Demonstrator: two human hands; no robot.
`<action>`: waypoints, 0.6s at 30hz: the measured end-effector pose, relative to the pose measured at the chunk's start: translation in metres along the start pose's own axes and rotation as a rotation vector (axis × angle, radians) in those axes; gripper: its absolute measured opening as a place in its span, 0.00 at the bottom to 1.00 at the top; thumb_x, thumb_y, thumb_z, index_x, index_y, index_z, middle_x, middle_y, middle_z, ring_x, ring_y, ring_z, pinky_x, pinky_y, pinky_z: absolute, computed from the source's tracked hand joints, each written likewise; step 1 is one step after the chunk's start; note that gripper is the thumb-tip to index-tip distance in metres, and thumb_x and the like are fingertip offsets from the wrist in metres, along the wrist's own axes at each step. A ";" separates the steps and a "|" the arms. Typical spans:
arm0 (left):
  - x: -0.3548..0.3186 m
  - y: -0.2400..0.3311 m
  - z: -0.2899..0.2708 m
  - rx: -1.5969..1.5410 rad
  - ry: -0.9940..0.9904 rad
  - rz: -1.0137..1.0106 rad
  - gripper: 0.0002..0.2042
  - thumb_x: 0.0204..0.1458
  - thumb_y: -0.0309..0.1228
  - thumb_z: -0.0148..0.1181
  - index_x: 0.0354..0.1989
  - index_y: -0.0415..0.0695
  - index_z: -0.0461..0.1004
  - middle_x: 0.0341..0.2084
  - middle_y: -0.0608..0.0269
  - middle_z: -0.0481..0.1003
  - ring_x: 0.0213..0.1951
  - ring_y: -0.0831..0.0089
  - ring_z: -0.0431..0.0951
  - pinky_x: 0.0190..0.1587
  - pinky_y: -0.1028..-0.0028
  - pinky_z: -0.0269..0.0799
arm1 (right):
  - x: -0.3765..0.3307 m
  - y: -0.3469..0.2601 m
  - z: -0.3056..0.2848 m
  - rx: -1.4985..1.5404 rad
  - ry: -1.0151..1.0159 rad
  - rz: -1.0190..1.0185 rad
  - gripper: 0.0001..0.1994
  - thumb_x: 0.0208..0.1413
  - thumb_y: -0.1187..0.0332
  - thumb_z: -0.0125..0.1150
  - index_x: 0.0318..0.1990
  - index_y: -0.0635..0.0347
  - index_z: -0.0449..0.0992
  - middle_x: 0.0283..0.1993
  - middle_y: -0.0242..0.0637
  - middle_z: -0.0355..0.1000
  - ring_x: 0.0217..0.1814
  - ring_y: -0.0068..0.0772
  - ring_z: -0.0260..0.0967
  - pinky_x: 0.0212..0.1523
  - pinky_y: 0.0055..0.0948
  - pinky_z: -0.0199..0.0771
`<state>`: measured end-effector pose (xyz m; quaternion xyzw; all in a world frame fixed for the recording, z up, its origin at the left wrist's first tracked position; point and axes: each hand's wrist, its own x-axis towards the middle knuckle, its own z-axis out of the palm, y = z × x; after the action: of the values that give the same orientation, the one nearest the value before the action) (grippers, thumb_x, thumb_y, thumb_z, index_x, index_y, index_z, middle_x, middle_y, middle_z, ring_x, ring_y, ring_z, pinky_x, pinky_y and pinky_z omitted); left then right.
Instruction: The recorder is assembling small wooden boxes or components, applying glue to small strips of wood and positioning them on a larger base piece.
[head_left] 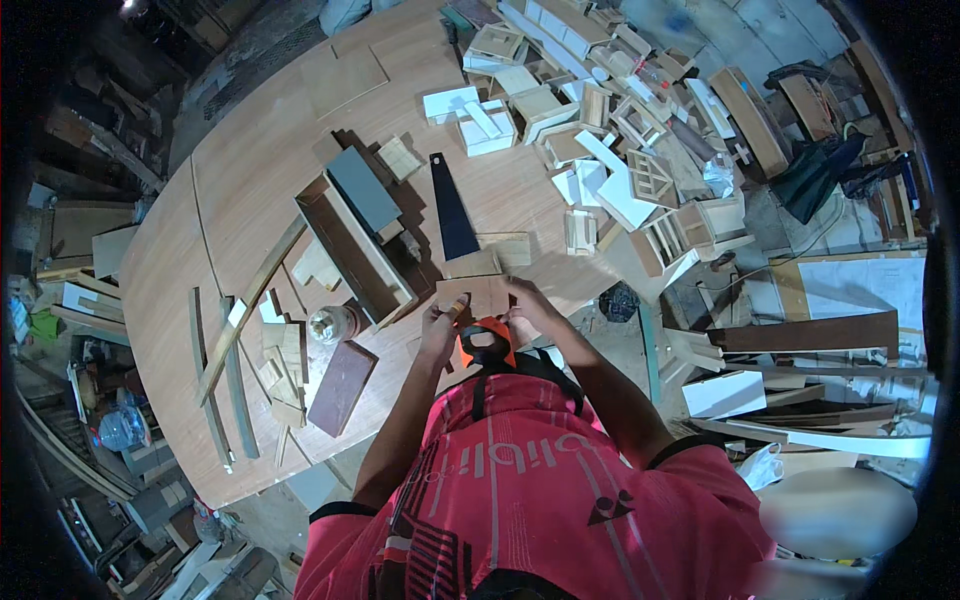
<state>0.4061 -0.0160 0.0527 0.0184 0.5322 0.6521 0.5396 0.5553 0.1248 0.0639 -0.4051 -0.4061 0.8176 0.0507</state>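
Observation:
A small thin wooden board (474, 294) is held flat near my waist. My left hand (443, 324) is closed on its left end, and my right hand (526, 306) grips the right end. Just below the board shows an orange and black handle (486, 343), close to my shirt. Beyond it, a handsaw's dark blade (452, 212) points away across the table; the handle lines up with it, though the stretch between is covered. Two more small wood pieces (472, 264) lie by the blade's wide end.
Left of my hands are an open wooden box (355, 250), a grey block (362, 190), a clear jar (332, 325) and a dark red slab (342, 388). Long strips (240, 390) lie farther left. Many small wooden frames and boxes (590, 130) crowd the table's far right.

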 end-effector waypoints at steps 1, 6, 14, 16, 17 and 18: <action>0.001 0.000 0.002 0.002 -0.006 -0.001 0.08 0.54 0.32 0.61 0.39 0.43 0.73 0.33 0.64 0.74 0.36 0.72 0.76 0.40 0.68 0.76 | 0.001 -0.001 -0.005 0.016 0.049 0.008 0.23 0.59 0.49 0.51 0.47 0.62 0.71 0.39 0.40 0.73 0.27 0.31 0.75 0.29 0.26 0.76; -0.001 0.000 0.001 -0.053 0.063 -0.004 0.08 0.55 0.33 0.59 0.37 0.42 0.73 0.29 0.63 0.74 0.34 0.72 0.76 0.40 0.66 0.76 | 0.006 -0.009 -0.036 -0.065 0.108 -0.003 0.19 0.57 0.53 0.56 0.44 0.61 0.72 0.38 0.41 0.73 0.32 0.30 0.74 0.33 0.30 0.76; -0.015 -0.013 -0.010 -0.085 0.110 -0.043 0.06 0.56 0.33 0.58 0.36 0.44 0.73 0.28 0.64 0.74 0.33 0.72 0.75 0.39 0.65 0.76 | 0.074 0.006 -0.101 -0.827 0.351 -0.456 0.15 0.49 0.70 0.60 0.44 0.65 0.73 0.37 0.45 0.74 0.39 0.35 0.74 0.40 0.30 0.76; -0.020 -0.018 -0.017 -0.120 0.139 -0.031 0.06 0.56 0.33 0.58 0.36 0.44 0.73 0.29 0.64 0.74 0.33 0.71 0.75 0.39 0.65 0.76 | 0.090 -0.020 -0.095 -0.974 0.479 -0.505 0.24 0.41 0.70 0.61 0.50 0.68 0.69 0.47 0.55 0.70 0.49 0.56 0.70 0.52 0.41 0.71; -0.018 -0.018 -0.015 -0.122 0.144 -0.035 0.07 0.55 0.32 0.59 0.37 0.44 0.73 0.29 0.64 0.74 0.33 0.70 0.75 0.38 0.65 0.76 | 0.097 -0.033 -0.097 -1.090 0.521 -0.512 0.27 0.42 0.69 0.60 0.53 0.69 0.66 0.52 0.57 0.66 0.54 0.57 0.65 0.57 0.42 0.66; -0.016 -0.018 -0.014 -0.124 0.150 -0.037 0.07 0.55 0.32 0.59 0.37 0.43 0.73 0.29 0.63 0.74 0.33 0.70 0.75 0.37 0.65 0.76 | 0.105 -0.044 -0.100 -1.206 0.561 -0.521 0.29 0.42 0.69 0.59 0.56 0.70 0.63 0.57 0.59 0.62 0.60 0.58 0.60 0.61 0.43 0.61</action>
<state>0.4166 -0.0398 0.0432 -0.0739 0.5300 0.6734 0.5100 0.5446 0.2593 -0.0040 -0.4473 -0.8427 0.2769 0.1142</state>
